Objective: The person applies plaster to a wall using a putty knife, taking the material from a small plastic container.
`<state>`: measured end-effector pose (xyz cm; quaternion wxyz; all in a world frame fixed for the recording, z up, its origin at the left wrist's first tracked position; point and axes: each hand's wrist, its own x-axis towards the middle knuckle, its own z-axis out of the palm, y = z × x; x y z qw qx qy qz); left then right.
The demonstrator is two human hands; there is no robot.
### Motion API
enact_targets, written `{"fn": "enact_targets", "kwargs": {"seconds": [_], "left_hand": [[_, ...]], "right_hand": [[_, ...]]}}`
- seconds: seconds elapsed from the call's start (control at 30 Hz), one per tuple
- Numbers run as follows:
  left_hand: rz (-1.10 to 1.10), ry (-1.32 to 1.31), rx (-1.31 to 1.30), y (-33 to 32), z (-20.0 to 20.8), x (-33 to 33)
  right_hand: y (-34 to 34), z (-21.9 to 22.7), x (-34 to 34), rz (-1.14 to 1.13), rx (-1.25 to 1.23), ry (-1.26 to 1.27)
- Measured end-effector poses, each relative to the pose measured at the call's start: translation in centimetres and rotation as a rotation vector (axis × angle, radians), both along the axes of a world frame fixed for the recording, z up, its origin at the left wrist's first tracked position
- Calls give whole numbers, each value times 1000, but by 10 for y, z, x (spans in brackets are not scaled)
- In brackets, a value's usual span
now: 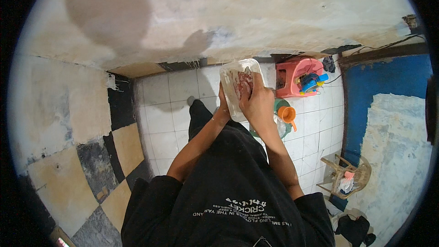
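T-shirt: black, worn by the person (215, 187), near centre.
Left hand (223, 102): grips the left side of the tray; fingertips hidden.
Right hand (257, 99): fingers bent over the red piece; cannot tell whether they close on it.
Tray (237, 111): white, rectangular, held above the tiled floor (155, 87).
Red piece (241, 81): white-smeared, inside the tray.
Dipper (286, 114): orange, right of the hands.
Stool (292, 64): pink plastic, farther right.
Wall (274, 13): patchy cream, far side.
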<state>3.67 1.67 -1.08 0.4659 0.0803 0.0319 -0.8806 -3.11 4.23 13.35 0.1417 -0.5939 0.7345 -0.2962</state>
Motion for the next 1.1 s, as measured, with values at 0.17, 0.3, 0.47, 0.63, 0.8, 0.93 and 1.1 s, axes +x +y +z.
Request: {"fn": "enact_targets", "kwargs": {"seconds": [0.17,0.3,0.47,0.63,0.8,0.93,1.1], "left_hand": [[5,82,-4,-1,-24,-2],[34,189,-136,-6,-8,-1],[-6,76,-71,-5,-9,-1],[-7,167,-48,-2,-9,1],[-38,277,-11,-6,-2,3],[11,217,-34,-9,-6,1],[53,65,-34,-11,-10,4]], "right_hand": [[-2,-17,2,51,36,64],[-1,6,3,26,-19,-59],[-7,-7,-6,37,-12,-47],[-3,4,8,18,12,-29],[-4,4,-5,17,31,-73],[-11,-4,6,10,23,-26],[-12,14,1,-9,-14,-114]]}}
